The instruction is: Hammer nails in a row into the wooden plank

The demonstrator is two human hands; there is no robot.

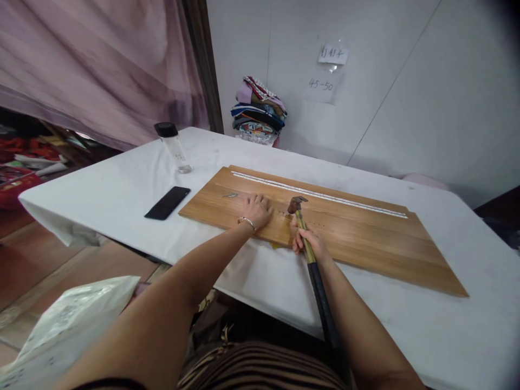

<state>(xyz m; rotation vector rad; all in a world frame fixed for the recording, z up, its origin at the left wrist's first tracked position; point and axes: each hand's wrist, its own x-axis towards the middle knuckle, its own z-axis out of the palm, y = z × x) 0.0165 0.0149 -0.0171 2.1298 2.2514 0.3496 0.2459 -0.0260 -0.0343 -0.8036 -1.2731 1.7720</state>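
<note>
My right hand (309,241) is wrapped round the hammer (312,255), high on its yellow shaft just below the rusty claw head. The black grip of the handle runs down toward my body. Palm down, my left hand (257,210) rests on the wooden board (365,244), its fingers laid out on the wood, with a bracelet at the wrist. Between the hammer head and my left hand, small dark marks or nails (284,213) show on the board; they are too small to tell apart. Several loose nails (230,195) lie to the left of my left hand.
Two white measuring strips (317,193) run along the board's far side. A black phone (167,203) and a clear bottle (175,150) with a black lid are on the white-covered table (122,179). Folded clothes (260,111) are stacked by the wall. A white bag (77,319) is at lower left.
</note>
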